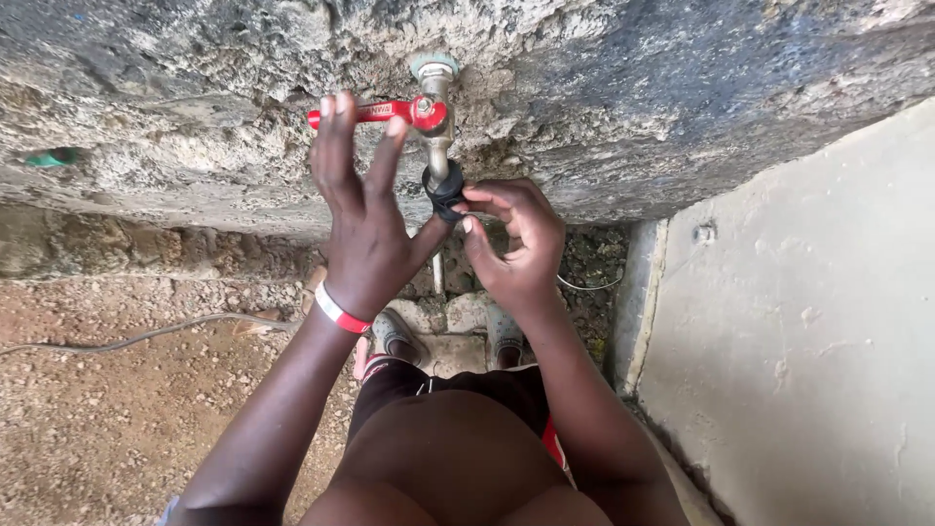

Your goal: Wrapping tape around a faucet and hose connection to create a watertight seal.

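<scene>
Both hands [365, 224] [511, 244] work black wrap [446, 192] around the tap spout [437, 156].

The rough stone wall [633, 88] blocks passage behind the tap [435, 117]. The red lever [375, 113] bars the left side; right of the spout lies open air.
</scene>
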